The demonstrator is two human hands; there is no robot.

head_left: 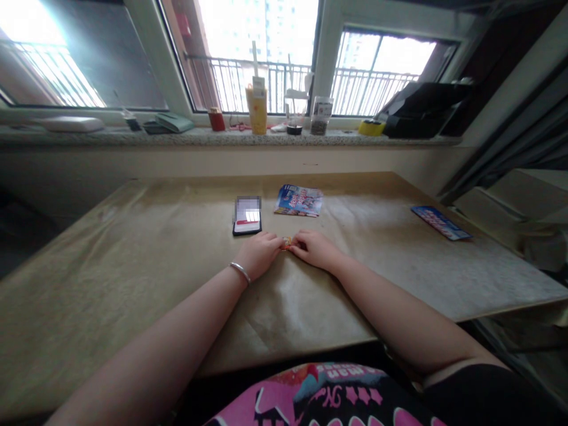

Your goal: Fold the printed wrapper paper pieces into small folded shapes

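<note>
My left hand, with a silver bangle on the wrist, has its fingers pinched on the left end of a small orange, yellow and white piece. The fingers of my right hand pinch its right end. The piece lies low over the table between my fingertips and is too small to name more exactly. Just beyond my left hand lies a phone-like device in a dark frame, its upper part blurred out. A stack of blue printed cards or leaflets rests beyond my right hand.
The table has a tan, slightly wrinkled cover. Another blue printed leaflet lies near its right edge. On the windowsill stand a yellow drink cup, a red jar, clear containers and a black box.
</note>
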